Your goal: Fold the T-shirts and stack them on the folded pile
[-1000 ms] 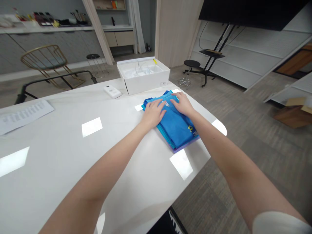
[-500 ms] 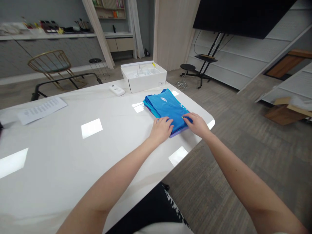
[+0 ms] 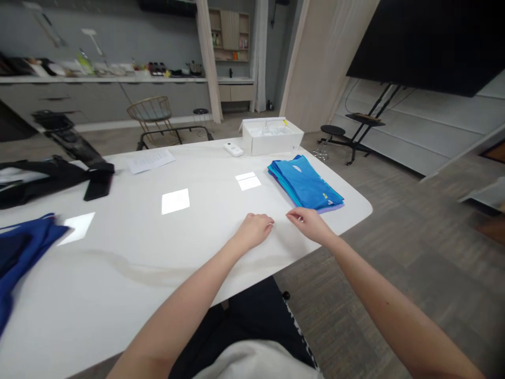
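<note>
From the head, a blue pile (image 3: 305, 184) sits on the table's (image 3: 130, 300) right, looking all folded. Blue cloth (image 3: 37, 245) on the left looks loose, not done. The left hand (image 3: 254, 230) and right hand (image 3: 310, 223) curl nearby, seemingly empty; how tightly, nobody can tell.

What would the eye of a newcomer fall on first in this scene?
Probably on the bright blue pile of folded clothes near the right end of the glossy white table, with an open white box behind it. Next come the left hand and the right hand, on the near side of the pile. The large black screen at upper right also stands out.
</note>
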`<state>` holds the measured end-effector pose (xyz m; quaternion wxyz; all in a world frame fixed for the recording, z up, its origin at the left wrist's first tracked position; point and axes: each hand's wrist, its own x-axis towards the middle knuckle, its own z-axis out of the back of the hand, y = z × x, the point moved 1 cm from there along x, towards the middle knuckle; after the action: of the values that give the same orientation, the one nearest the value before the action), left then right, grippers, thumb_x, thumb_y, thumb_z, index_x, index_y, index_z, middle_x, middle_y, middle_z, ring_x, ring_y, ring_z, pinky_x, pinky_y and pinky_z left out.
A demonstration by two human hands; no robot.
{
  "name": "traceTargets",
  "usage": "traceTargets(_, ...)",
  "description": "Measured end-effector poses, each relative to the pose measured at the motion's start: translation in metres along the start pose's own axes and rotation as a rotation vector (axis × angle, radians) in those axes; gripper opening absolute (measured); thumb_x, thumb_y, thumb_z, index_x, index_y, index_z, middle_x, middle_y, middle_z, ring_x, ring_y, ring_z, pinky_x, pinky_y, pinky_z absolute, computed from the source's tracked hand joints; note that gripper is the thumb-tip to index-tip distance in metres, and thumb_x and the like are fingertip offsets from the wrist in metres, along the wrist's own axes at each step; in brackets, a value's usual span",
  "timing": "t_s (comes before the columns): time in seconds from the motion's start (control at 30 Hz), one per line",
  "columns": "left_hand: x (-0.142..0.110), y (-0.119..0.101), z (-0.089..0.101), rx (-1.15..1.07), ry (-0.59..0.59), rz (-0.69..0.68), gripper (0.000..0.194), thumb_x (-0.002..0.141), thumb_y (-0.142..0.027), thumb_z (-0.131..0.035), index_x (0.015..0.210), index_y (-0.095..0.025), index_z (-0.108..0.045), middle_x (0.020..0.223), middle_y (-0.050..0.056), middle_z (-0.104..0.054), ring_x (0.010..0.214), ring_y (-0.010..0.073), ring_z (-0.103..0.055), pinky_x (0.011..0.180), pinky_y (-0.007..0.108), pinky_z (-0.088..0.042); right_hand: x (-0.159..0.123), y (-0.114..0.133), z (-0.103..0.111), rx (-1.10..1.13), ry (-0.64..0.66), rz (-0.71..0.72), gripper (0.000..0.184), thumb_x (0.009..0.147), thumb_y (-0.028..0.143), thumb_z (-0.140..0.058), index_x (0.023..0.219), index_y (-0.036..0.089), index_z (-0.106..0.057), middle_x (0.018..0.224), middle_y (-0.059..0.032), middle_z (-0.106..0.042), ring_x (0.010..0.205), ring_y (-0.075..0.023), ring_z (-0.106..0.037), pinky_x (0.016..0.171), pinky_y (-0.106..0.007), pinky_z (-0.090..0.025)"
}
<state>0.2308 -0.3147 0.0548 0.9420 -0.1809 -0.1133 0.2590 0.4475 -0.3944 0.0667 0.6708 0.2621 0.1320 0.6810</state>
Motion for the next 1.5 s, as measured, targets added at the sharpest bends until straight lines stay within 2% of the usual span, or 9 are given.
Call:
traceTargets(0.27, -0.155, 0.125, 0.071, -0.037, -0.217, 0.519, 0.031, 0.100, -0.029, -0.048, 0.116, -0.024, -0.074, 0.111, 0.005, -0.078, 0.102, 0.0225, -0.071, 0.092, 0.033, -0.054, 0.089, 0.148, -0.139, 0.129, 0.204, 0.151, 0.020, 0.097, 0.031, -0.058, 0.099, 0.024, -0.076, 0.094, -0.0019, -0.078, 0.080, -0.0176, -0.068, 0.079, -0.029, -0.049)
traceTargets(0.43, -0.260, 0.186, 0.103, 0.026, -0.338, 0.797, 0.030, 0.099, -0.030, -0.049, 0.112, -0.025, -0.075, 0.106, 0.004, -0.078, 0.098, 0.0223, -0.072, 0.090, 0.032, -0.053, 0.135, 0.236, -0.221, 0.239, 0.337, 0.275, 0.020, 0.096, 0.031, -0.059, 0.099, 0.024, -0.077, 0.095, -0.0025, -0.078, 0.082, -0.0172, -0.069, 0.078, -0.027, -0.049)
traceTargets(0.7, -0.408, 0.243, 0.147, 0.413, -0.592, 1.243, 0.028, 0.096, -0.025, -0.050, 0.112, -0.021, -0.073, 0.113, 0.009, -0.074, 0.107, 0.0275, -0.067, 0.094, 0.039, -0.048, 0.171, 0.416, -0.341, 0.251, 0.547, 0.597, 0.018, 0.097, 0.028, -0.059, 0.103, 0.024, -0.076, 0.099, -0.0023, -0.078, 0.087, -0.0173, -0.068, 0.082, -0.027, -0.048)
traceTargets(0.87, -0.476, 0.262, 0.151, 0.534, -0.695, 1.508, 0.031, 0.096, -0.036, -0.055, 0.120, -0.021, -0.068, 0.118, 0.012, -0.068, 0.112, 0.0325, -0.062, 0.091, 0.043, -0.049, 0.177, 0.507, -0.399, 0.187, 0.559, 0.697, 0.021, 0.098, 0.028, -0.057, 0.111, 0.025, -0.073, 0.106, -0.0031, -0.075, 0.097, -0.0204, -0.067, 0.086, -0.030, -0.049)
traceTargets(1.03, -0.506, 0.277, 0.145, 0.390, -0.664, 1.563, 0.021, 0.098, -0.034, -0.053, 0.105, -0.023, -0.070, 0.106, 0.009, -0.067, 0.100, 0.0256, -0.064, 0.083, 0.035, -0.048, 0.172, 0.547, -0.437, 0.139, 0.480, 0.800, 0.023, 0.099, 0.024, -0.054, 0.116, 0.022, -0.070, 0.120, -0.0080, -0.067, 0.111, -0.0238, -0.061, 0.093, -0.034, -0.049)
traceTargets(1.13, -0.507, 0.277, 0.148, 0.429, -0.681, 1.508, 0.022, 0.099, -0.030, -0.049, 0.097, -0.023, -0.069, 0.103, 0.008, -0.067, 0.098, 0.0253, -0.063, 0.082, 0.035, -0.046, 0.169, 0.555, -0.448, 0.149, 0.450, 0.849, 0.030, 0.100, 0.022, -0.054, 0.128, 0.023, -0.066, 0.125, -0.0101, -0.061, 0.116, -0.0254, -0.057, 0.097, -0.036, -0.048)
traceTargets(1.23, -0.498, 0.269, 0.154, 0.455, -0.790, 1.402, 0.022, 0.100, -0.029, -0.048, 0.097, -0.023, -0.068, 0.103, 0.008, -0.068, 0.099, 0.0253, -0.061, 0.084, 0.037, -0.044, 0.170, 0.559, -0.451, 0.162, 0.430, 0.886, 0.037, 0.100, 0.021, -0.054, 0.135, 0.027, -0.062, 0.126, -0.0106, -0.058, 0.116, -0.0267, -0.054, 0.096, -0.038, -0.048)
traceTargets(1.37, -0.472, 0.253, 0.162, 0.438, -0.846, 1.208, 0.018, 0.102, -0.030, -0.050, 0.101, -0.023, -0.066, 0.104, 0.006, -0.069, 0.100, 0.0233, -0.060, 0.086, 0.037, -0.041, 0.176, 0.554, -0.440, 0.157, 0.410, 0.911, 0.032, 0.098, 0.016, -0.050, 0.121, 0.026, -0.070, 0.121, -0.0095, -0.059, 0.112, -0.0265, -0.054, 0.094, -0.039, -0.048)
traceTargets(1.5, -0.430, 0.239, 0.164, 0.478, -0.828, 1.042, 0.018, 0.103, -0.028, -0.047, 0.101, -0.021, -0.063, 0.102, 0.007, -0.068, 0.098, 0.0231, -0.059, 0.086, 0.037, -0.039, 0.187, 0.523, -0.399, 0.273, 0.302, 0.855, 0.036, 0.091, 0.005, -0.045, 0.114, 0.022, -0.068, 0.117, -0.0085, -0.063, 0.110, -0.0246, -0.056, 0.096, -0.037, -0.046)
